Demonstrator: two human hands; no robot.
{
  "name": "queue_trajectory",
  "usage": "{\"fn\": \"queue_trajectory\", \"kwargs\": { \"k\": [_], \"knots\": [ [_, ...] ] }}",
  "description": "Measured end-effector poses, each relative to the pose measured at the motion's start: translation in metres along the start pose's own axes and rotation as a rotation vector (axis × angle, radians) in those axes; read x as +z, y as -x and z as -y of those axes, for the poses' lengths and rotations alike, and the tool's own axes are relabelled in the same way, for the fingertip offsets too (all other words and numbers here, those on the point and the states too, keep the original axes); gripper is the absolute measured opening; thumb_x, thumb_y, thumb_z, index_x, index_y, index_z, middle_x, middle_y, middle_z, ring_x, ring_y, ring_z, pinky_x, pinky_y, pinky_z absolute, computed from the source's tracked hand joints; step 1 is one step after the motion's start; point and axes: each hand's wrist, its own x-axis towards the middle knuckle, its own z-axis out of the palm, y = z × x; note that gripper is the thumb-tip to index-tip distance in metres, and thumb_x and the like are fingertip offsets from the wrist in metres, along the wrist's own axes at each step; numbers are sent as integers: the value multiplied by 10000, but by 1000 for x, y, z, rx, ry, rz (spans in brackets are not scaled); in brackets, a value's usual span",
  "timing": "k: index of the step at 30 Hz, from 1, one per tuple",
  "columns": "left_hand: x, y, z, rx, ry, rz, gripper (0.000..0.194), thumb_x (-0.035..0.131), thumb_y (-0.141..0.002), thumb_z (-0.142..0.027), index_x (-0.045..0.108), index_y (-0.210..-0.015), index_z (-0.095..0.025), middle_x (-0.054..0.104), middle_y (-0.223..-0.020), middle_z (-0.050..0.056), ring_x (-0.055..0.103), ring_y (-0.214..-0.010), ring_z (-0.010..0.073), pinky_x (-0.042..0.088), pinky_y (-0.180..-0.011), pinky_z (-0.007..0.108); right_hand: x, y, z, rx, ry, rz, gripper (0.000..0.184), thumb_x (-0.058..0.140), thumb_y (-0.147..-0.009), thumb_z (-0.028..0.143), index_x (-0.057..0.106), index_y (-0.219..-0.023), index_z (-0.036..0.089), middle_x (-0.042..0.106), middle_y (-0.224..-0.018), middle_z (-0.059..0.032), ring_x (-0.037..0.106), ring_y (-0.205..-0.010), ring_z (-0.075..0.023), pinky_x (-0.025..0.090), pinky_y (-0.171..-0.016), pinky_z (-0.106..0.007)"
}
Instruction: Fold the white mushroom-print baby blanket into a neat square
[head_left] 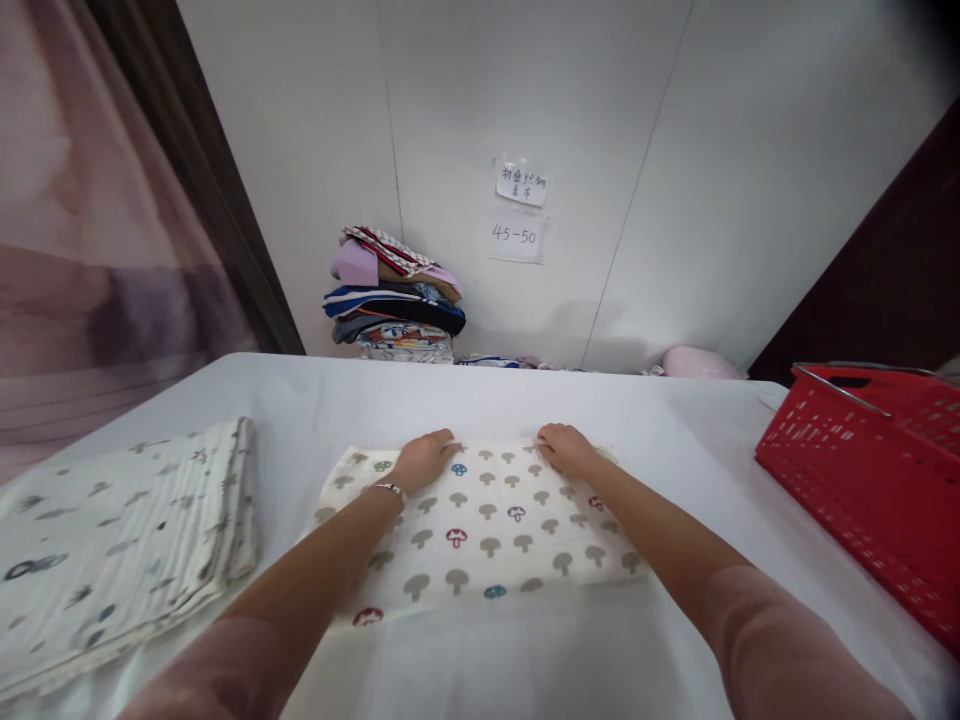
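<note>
A white cloth printed with grey, red and blue mushrooms lies spread as a rough rectangle on the white table. At its far edge, left of the middle, my left hand is closed with the edge pinched between thumb and fingers; a bracelet circles that wrist. Farther right along the same edge, my right hand pinches the fabric too. Both forearms lie over the cloth and cover parts of its left and right sides.
On the left of the white table lies a folded, leaf-patterned cloth. A red basket with a metal handle stands at the right. Behind the table rises a stack of folded fabrics against the wall, which bears paper notes.
</note>
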Motion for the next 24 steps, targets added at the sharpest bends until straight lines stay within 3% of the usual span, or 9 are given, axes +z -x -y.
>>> {"fn": "queue_trajectory", "kwargs": {
  "k": [5,9,13,15,18,20,24],
  "knots": [
    [14,1,-11,-46,-228,-80,299,322,-907,-322,577,-946,-171,625,-945,83,573,-880,206,395,-749,316,14,-3,1,65,62,-22,268,331,-930,222,593,-963,179,598,-987,-84,513,-948,-190,318,-789,-286],
    [13,6,-8,1,-278,-118,358,276,-922,-328,604,-939,-184,606,-939,82,548,-904,207,377,-761,329,19,-1,0,94,79,-44,300,310,-940,234,598,-1014,199,590,-1036,-88,510,-985,-197,331,-813,-298],
    [0,15,17,47,-253,-77,394,245,-931,-351,609,-976,-208,614,-943,65,542,-914,197,359,-795,335,20,7,9,86,62,-128,343,304,-931,228,550,-1167,189,555,-1182,-114,460,-1117,-226,295,-937,-365],
    [-8,23,35,71,-242,-65,385,254,-928,-364,599,-1006,-213,623,-966,56,541,-936,191,350,-823,331,22,14,17,-17,15,-169,398,297,-927,248,460,-1282,172,466,-1320,-113,370,-1231,-224,241,-1011,-379],
    [-19,36,60,36,-237,-86,394,264,-922,-398,581,-1056,-207,632,-1033,58,540,-978,192,340,-847,329,30,23,27,-191,-84,-73,485,271,-931,376,358,-1368,185,320,-1444,-72,249,-1326,-205,192,-1067,-376],
    [-24,44,71,-18,-260,-91,411,275,-914,-428,587,-1048,-196,644,-1033,70,551,-974,202,333,-855,341,36,27,30,-199,-120,-2,532,232,-928,456,341,-1382,201,266,-1470,-50,207,-1349,-203,170,-1084,-391],
    [-28,49,77,-113,-286,-54,418,299,-893,-465,618,-952,-203,674,-945,74,585,-907,210,318,-866,370,43,29,30,-153,-121,-1,562,179,-923,505,319,-1396,236,206,-1490,-24,136,-1371,-201,124,-1101,-416]
  ]
}}
